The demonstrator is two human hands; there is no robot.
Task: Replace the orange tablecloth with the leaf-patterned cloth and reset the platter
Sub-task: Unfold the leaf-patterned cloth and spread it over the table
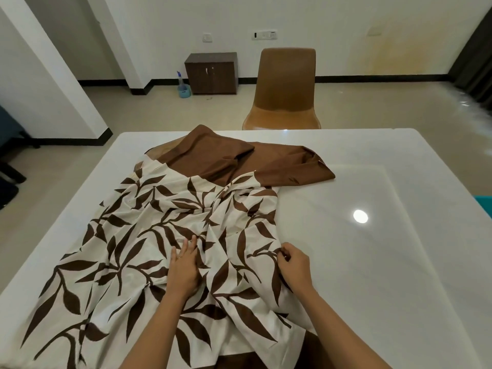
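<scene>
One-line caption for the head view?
Left hand flat on rumpled leaf-patterned cloth, right hand pinching its edge.

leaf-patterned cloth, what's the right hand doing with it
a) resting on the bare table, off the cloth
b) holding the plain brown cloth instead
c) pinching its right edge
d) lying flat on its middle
c: the right hand has its fingers curled onto the right edge of the leaf-patterned cloth, while the left hand is the one lying flat on its middle.

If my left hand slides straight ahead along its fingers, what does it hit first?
Probably the bunched folds of the leaf-patterned cloth right ahead of the left hand, well before the brown cloth.
</scene>
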